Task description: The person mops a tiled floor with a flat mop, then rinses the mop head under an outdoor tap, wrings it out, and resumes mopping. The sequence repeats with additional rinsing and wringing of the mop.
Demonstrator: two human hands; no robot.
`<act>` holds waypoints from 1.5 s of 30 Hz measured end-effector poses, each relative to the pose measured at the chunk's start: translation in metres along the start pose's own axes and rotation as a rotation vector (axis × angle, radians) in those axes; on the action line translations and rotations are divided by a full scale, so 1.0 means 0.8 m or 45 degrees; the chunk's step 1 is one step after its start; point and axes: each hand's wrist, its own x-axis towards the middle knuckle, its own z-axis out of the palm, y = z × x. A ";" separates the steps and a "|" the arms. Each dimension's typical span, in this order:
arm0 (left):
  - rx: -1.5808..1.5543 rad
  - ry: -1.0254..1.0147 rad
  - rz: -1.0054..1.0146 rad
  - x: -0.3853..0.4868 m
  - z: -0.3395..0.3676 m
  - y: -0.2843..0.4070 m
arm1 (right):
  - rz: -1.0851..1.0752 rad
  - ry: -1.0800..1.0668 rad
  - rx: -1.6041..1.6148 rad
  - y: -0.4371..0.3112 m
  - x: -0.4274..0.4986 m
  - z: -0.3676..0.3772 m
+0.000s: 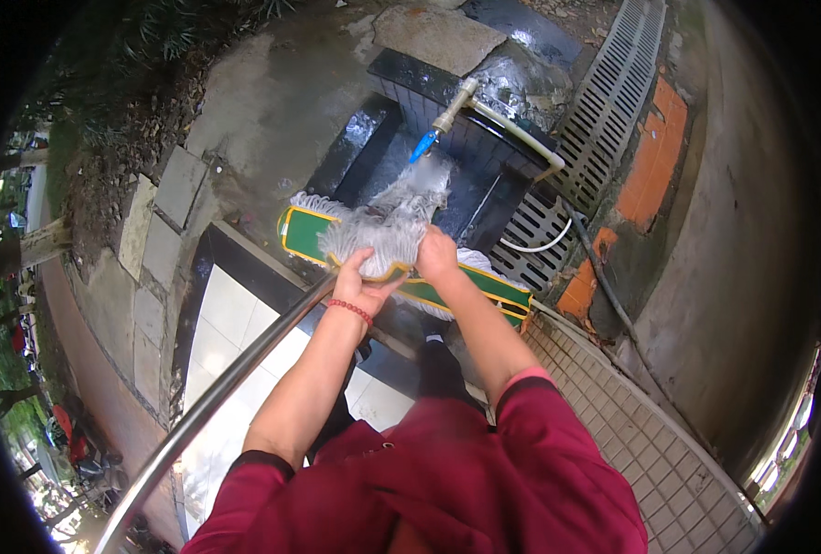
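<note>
My left hand (pixel 363 285), with a red bead bracelet on its wrist, grips the near edge of a wet grey-white string mop pad (pixel 382 232). Its fingers partly hide the yellow-trimmed edge. On the pad's right side, my right hand (pixel 438 255) is closed around the strands. The pad's far end lies in the dark-tiled basin (pixel 469 201), under a tap with a blue lever (pixel 423 147). A pale blur below the spout looks like running water. Beneath the held pad, a green mop backing with yellow trim (pixel 308 234) stretches sideways, white strands showing along its edges.
A shiny metal pole (pixel 244 353) rises from the lower left towards the pad; its upper end is hidden. Drain grating (pixel 597 118) runs along the right, near a white hose (pixel 542 246) and a grey pipe (pixel 607 298). Wet concrete (pixel 265 124) lies beyond the basin.
</note>
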 end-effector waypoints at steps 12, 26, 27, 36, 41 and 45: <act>0.537 -0.175 0.218 0.012 0.061 -0.072 | 0.230 0.450 0.305 0.072 -0.034 -0.015; 0.131 0.185 0.130 -0.041 -0.147 0.005 | 0.064 -0.230 -0.066 -0.060 -0.108 0.072; 0.108 0.207 0.126 -0.047 -0.157 0.005 | 0.003 -0.186 -0.041 -0.064 -0.124 0.068; 0.200 0.453 0.187 -0.041 -0.151 0.010 | 0.334 -0.396 0.110 0.037 -0.240 0.015; 0.115 0.234 0.238 -0.043 -0.148 0.015 | 0.673 -0.554 -0.114 0.141 -0.323 0.019; 0.644 0.278 0.156 -0.039 -0.147 0.052 | 0.854 -0.665 -0.135 0.194 -0.383 0.034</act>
